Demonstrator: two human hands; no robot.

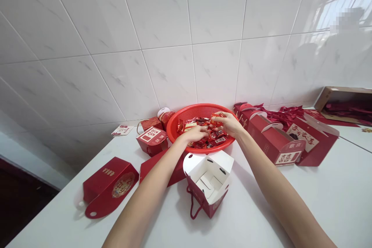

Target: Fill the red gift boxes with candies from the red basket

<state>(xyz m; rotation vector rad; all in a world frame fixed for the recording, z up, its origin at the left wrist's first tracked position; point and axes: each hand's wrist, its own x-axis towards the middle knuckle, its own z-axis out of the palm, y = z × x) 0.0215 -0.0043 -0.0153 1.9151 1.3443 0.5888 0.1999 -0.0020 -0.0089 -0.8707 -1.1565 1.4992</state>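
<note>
A red plastic basket (200, 150) full of wrapped candies (213, 137) stands against the wall. My left hand (196, 133) reaches over its near left side, fingers down on the candies; what they hold, if anything, is hidden. At the basket's right side, my right hand (228, 123) has thumb and fingers closed on a red wrapped candy (217, 117). Between my forearms, in front of the basket, an open red box (207, 190) with a white inside and a dark red cord handle shows its bare interior.
Red boxes (109, 186) lie at the left, with another (151, 139) beside the basket. More red boxes (273, 135), a red bag (315, 143), dark red ribbons (286, 115) and a cardboard box (334, 95) are at the right. A tiled wall backs the white table (334, 193).
</note>
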